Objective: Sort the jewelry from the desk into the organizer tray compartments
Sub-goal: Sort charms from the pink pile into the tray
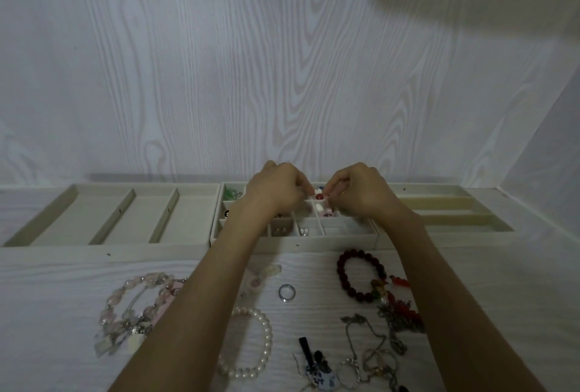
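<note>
Both hands hover over the middle organizer tray (295, 242), a cream tray of small square compartments. My left hand (276, 189) and my right hand (357, 189) pinch between them a small beaded piece (320, 200) with red, white and pink beads, hanging over a back compartment. Some compartments hold small earrings (303, 230) and a green piece (230, 194). On the desk in front lie a dark red bead bracelet (361, 275), a silver ring (287, 292), a white pearl bracelet (254, 343) and pink bead bracelets (135, 303).
A cream tray with three long compartments (103, 216) stands at the left, another with horizontal slots (452, 209) at the right. Tangled chains and pendants (376, 351) and a blue-and-white charm (320, 377) lie near the front. A wood-grain wall rises behind the trays.
</note>
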Demonstrator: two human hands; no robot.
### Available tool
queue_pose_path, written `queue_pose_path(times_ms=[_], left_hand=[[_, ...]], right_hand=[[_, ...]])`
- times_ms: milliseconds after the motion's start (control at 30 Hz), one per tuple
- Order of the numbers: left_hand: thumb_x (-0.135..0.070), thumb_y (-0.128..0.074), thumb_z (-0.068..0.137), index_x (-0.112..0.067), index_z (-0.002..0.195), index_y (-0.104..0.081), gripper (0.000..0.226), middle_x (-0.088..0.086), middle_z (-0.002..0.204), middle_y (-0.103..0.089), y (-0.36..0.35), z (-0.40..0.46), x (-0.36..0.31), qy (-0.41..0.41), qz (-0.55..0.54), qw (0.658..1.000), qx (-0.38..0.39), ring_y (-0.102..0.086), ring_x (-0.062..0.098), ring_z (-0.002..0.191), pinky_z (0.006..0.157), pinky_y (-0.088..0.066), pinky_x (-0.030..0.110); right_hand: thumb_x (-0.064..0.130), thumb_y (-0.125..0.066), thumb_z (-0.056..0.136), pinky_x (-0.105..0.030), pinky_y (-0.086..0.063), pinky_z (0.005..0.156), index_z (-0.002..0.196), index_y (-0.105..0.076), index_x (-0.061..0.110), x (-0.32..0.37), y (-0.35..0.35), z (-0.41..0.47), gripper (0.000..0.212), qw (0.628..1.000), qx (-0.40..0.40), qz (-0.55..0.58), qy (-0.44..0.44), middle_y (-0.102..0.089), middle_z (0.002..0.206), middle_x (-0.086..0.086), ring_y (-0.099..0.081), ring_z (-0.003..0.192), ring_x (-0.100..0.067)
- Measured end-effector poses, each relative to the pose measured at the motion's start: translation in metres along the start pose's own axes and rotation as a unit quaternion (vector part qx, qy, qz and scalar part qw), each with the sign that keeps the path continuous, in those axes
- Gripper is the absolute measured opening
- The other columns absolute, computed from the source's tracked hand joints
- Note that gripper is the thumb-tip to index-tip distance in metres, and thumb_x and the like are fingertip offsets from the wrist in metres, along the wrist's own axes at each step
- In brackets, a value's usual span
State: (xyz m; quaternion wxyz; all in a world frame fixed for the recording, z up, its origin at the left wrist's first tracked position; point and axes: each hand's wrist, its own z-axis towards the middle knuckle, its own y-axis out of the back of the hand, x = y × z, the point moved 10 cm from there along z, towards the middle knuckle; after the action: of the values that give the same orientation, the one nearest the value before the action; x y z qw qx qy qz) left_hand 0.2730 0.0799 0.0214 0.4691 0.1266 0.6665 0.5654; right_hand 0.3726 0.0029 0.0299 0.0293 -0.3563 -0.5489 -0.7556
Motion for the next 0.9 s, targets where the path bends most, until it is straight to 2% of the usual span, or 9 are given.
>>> queue_pose_path(times_ms=[100, 233, 300, 333, 400, 467, 600, 733, 900], left_hand=[[-0.013, -0.046, 0.093, -0.035, 0.116, -0.065, 0.037, 0.006, 0.121, -0.055, -0.007, -0.003, -0.002, -0.003, 0.028, 0.999, 0.042, -0.034, 0.022, 0.124, 0.096, -0.037, 0.035], [-0.019, -0.045, 0.095, -0.038, 0.127, -0.057, 0.038, 0.0, 0.136, -0.045, -0.013, -0.007, -0.011, -0.029, 0.103, 0.992, 0.064, -0.031, 0.023, 0.125, 0.099, -0.031, 0.035], [-0.023, -0.044, 0.097, -0.039, 0.13, -0.053, 0.038, 0.0, 0.14, -0.041, -0.018, -0.008, -0.015, -0.036, 0.137, 0.987, 0.073, -0.029, 0.024, 0.127, 0.101, -0.029, 0.036], [-0.025, -0.044, 0.097, -0.039, 0.131, -0.052, 0.038, 0.0, 0.141, -0.04, -0.02, -0.008, -0.015, -0.037, 0.148, 0.985, 0.075, -0.029, 0.024, 0.128, 0.101, -0.028, 0.036], [-0.026, -0.043, 0.098, -0.039, 0.133, -0.05, 0.037, 0.001, 0.142, -0.039, -0.022, -0.009, -0.015, -0.036, 0.16, 0.983, 0.077, -0.029, 0.023, 0.128, 0.101, -0.028, 0.036], [-0.026, -0.041, 0.099, -0.038, 0.134, -0.049, 0.038, 0.001, 0.144, -0.037, -0.024, -0.009, -0.015, -0.037, 0.164, 0.983, 0.079, -0.028, 0.023, 0.129, 0.101, -0.027, 0.036], [-0.029, -0.043, 0.098, -0.038, 0.136, -0.047, 0.039, 0.0, 0.143, -0.037, -0.028, -0.009, -0.016, -0.04, 0.175, 0.98, 0.085, -0.028, 0.023, 0.129, 0.101, -0.027, 0.035], [-0.027, -0.043, 0.098, -0.04, 0.134, -0.048, 0.038, 0.0, 0.142, -0.038, -0.026, -0.008, -0.016, -0.043, 0.173, 0.981, 0.081, -0.029, 0.023, 0.127, 0.1, -0.028, 0.035], [-0.024, -0.043, 0.098, -0.04, 0.131, -0.051, 0.038, 0.0, 0.141, -0.039, -0.022, -0.007, -0.016, -0.043, 0.163, 0.983, 0.071, -0.031, 0.022, 0.124, 0.097, -0.028, 0.033]], right_hand=[[0.003, -0.058, 0.084, -0.03, -0.052, 0.083, 0.088, -0.075, 0.022, -0.002, 0.015, -0.001, 0.026, 0.998, 0.021, -0.066, -0.004, -0.07, 0.108, -0.005, -0.064, 0.09, -0.017], [-0.004, -0.044, 0.091, -0.02, -0.041, 0.076, 0.113, -0.068, 0.023, -0.002, -0.001, -0.014, 0.043, 0.968, 0.177, -0.178, -0.012, -0.051, 0.138, -0.005, -0.054, 0.101, -0.017], [-0.004, -0.04, 0.092, -0.016, -0.039, 0.068, 0.124, -0.062, 0.024, 0.0, -0.011, -0.019, 0.047, 0.954, 0.217, -0.208, -0.009, -0.046, 0.142, -0.005, -0.052, 0.103, -0.018], [-0.004, -0.038, 0.092, -0.015, -0.04, 0.072, 0.127, -0.059, 0.024, 0.001, -0.015, -0.021, 0.05, 0.948, 0.228, -0.224, -0.01, -0.045, 0.143, -0.005, -0.051, 0.111, -0.02], [-0.005, -0.037, 0.093, -0.021, -0.039, 0.092, 0.133, -0.053, 0.024, 0.001, -0.02, -0.021, 0.052, 0.937, 0.236, -0.257, -0.016, -0.042, 0.145, -0.005, -0.045, 0.125, -0.024], [-0.005, -0.036, 0.093, -0.027, -0.035, 0.1, 0.135, -0.051, 0.025, 0.0, -0.022, -0.021, 0.053, 0.932, 0.237, -0.274, -0.022, -0.04, 0.146, -0.005, -0.043, 0.127, -0.024], [-0.006, -0.039, 0.092, -0.03, -0.036, 0.101, 0.132, -0.053, 0.025, -0.001, -0.022, -0.022, 0.052, 0.933, 0.232, -0.275, -0.028, -0.042, 0.144, -0.005, -0.044, 0.125, -0.024], [0.003, -0.038, 0.093, -0.036, -0.036, 0.105, 0.128, -0.057, 0.027, 0.002, -0.01, -0.014, 0.047, 0.947, 0.174, -0.27, -0.02, -0.045, 0.144, -0.003, -0.044, 0.127, -0.025], [0.002, -0.036, 0.094, -0.036, -0.036, 0.106, 0.132, -0.053, 0.026, 0.0, -0.014, -0.015, 0.049, 0.942, 0.191, -0.274, -0.023, -0.043, 0.145, -0.002, -0.043, 0.128, -0.024]])
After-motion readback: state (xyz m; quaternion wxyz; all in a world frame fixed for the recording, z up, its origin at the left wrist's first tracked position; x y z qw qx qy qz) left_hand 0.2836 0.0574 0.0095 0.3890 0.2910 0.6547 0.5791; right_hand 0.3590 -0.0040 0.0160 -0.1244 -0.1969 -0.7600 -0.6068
